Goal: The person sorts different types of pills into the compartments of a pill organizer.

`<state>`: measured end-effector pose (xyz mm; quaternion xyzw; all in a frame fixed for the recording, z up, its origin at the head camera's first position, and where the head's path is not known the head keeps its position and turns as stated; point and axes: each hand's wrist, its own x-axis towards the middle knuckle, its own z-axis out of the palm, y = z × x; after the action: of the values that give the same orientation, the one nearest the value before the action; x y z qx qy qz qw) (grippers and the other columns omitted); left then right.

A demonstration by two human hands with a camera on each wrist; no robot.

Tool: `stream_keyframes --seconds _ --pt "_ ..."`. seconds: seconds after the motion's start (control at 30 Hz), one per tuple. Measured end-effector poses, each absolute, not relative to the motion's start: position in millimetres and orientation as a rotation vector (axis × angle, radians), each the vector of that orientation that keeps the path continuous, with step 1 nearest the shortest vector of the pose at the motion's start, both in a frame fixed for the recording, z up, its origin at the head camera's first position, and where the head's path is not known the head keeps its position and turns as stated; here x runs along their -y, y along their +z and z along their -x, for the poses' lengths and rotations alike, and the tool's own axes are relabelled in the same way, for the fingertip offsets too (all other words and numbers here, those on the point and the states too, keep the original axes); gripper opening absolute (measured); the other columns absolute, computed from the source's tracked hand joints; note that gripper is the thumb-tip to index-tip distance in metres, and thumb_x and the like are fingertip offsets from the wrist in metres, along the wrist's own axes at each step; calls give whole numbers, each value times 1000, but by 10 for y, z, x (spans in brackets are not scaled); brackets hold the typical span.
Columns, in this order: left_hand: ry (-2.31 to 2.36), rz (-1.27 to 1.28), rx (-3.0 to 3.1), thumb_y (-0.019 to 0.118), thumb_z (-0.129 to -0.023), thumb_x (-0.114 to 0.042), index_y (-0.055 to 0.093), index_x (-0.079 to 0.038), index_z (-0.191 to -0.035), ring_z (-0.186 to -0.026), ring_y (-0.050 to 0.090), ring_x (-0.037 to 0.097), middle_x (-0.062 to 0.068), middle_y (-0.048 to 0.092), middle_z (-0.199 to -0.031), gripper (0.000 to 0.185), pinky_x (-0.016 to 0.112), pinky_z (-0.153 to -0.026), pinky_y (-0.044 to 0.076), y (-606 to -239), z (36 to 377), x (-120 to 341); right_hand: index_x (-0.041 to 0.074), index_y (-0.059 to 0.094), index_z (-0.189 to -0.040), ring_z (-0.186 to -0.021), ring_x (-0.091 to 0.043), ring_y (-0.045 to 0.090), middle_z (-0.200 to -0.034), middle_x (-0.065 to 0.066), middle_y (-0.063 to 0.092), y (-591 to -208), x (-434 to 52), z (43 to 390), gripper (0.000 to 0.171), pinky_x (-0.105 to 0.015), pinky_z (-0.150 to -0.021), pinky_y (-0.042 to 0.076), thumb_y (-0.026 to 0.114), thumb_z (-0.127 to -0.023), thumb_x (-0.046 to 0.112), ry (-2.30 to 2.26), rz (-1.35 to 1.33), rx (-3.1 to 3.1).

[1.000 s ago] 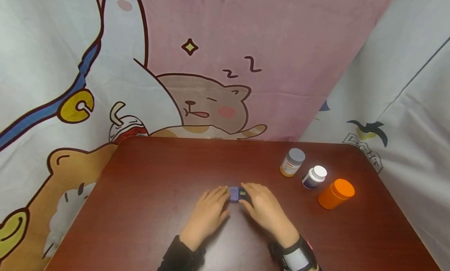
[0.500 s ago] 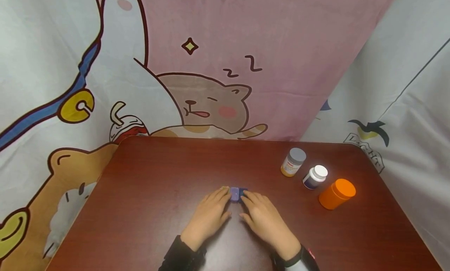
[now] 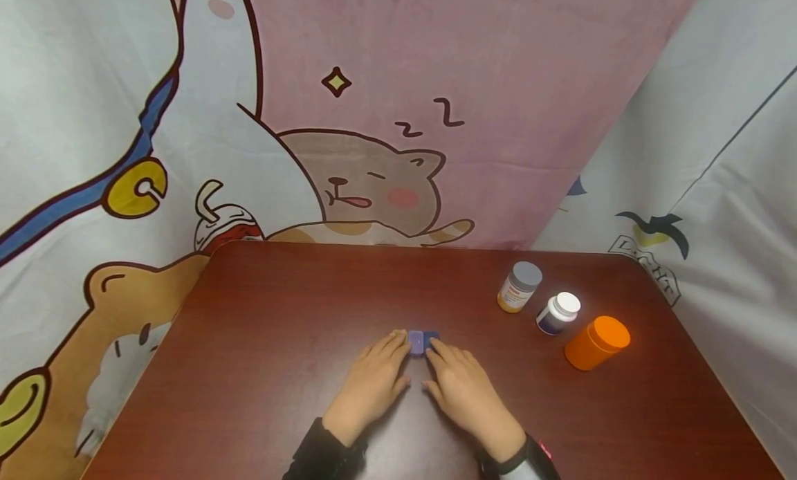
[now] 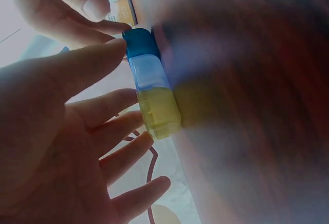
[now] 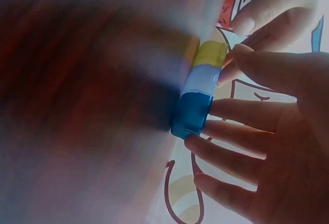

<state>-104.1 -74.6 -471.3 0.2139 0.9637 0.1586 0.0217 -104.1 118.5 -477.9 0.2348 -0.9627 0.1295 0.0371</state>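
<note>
A small pill organizer (image 3: 416, 342) with yellow, purple and blue compartments lies on the table between both hands. My left hand (image 3: 372, 377), fingers nearly straight, rests its fingertips at the yellow compartment (image 4: 160, 110), which it largely covers in the head view. On the other side my right hand (image 3: 465, 386) touches the blue compartment (image 5: 193, 112) with its extended fingertips. All the lids look down. Both thumbs stand apart from the box in the head view, and neither hand curls round it.
Toward the back right of the brown table (image 3: 299, 300) stand a grey-capped bottle (image 3: 518, 288), a white-capped bottle (image 3: 557, 315) and an orange bottle (image 3: 596, 344). A cartoon-printed cloth (image 3: 498, 86) hangs behind the table edge.
The blue compartment stood open with small pieces inside one second ago; its lid is now down. My right fingers moved onto that end. My left hand barely shifted.
</note>
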Motion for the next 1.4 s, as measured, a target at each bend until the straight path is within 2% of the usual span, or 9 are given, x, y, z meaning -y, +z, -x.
stream_keyframes --seconds 0.47,0.77,1.03,1.27,1.4 --pt "504 -668 -2971 74 -96 -30 56 -2 -147 -147 49 33 14 49 -160 61 58 -116 44 -4699 1042 765 4 72 -129 -125 -34 66 -143 -14 65 -4754 -1237 1079 44 -57 -105 53 80 -92 27 422 -728 2954" --pt "577 -684 -3021 76 -95 -24 58 -2 -144 -140 56 34 16 56 -154 57 55 -115 47 -4734 1123 833 4 72 -130 -126 -33 65 -144 -13 65 -4737 -1237 1069 46 -56 -106 53 80 -92 28 422 -735 2962" --pt "648 -648 -3085 78 -94 -20 62 -2 -140 -134 60 36 16 61 -149 52 57 -111 50 -4713 1284 930 3 73 -125 -124 -35 66 -136 -16 68 -4703 -1227 1174 45 -55 -104 54 86 -86 22 401 -767 2862" --pt "654 -620 -3091 83 -90 -24 69 -7 -131 -125 66 32 11 71 -134 47 52 -104 55 -4768 1413 847 7 76 -118 -116 -27 70 -125 -9 74 -4704 -1035 1350 41 -45 -98 58 90 -81 19 349 -776 2759" --pt "651 -576 -3125 87 -85 -23 74 -7 -122 -114 70 28 8 75 -123 43 48 -96 59 -4790 1450 787 7 78 -112 -110 -26 71 -118 -7 75 -4758 -942 1407 38 -44 -93 60 91 -78 16 358 -794 2729"
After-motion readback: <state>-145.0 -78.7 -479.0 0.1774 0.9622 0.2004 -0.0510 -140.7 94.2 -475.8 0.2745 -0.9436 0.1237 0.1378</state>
